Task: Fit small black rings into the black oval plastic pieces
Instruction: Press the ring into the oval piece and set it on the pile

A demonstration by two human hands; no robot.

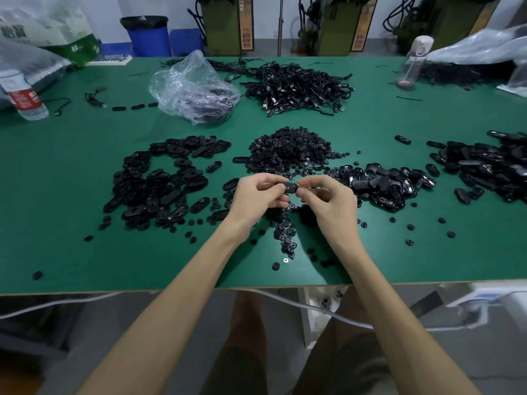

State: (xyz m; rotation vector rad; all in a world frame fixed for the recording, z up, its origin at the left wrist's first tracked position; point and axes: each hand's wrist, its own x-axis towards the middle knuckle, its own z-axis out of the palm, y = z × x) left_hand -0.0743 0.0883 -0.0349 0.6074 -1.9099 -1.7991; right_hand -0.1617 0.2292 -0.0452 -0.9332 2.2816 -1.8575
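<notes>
Green table (pixel 85 172), ring heap (pixel 291 148) behind (loose) — left hand (pixel 258 195) and right hand (pixel 325 199) both pinch one oval piece (pixel 290 188).

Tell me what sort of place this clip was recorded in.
Most likely a small factory assembly bench: a green work table heaped with piles of black oval pieces, a mound of small rings and a heap of cables, with green machines along the back wall.

On the table (pixel 71 181), rings (pixel 291 149) lie in the middle, oval pieces (pixel 159 181) piled to their left and right. Behind lie a cable pile (pixel 299 86) and, leftward, a plastic bag (pixel 194 86); before the rings, the left hand (pixel 256 195) and right hand (pixel 325 198) hold one oval piece (pixel 290 187)
</notes>
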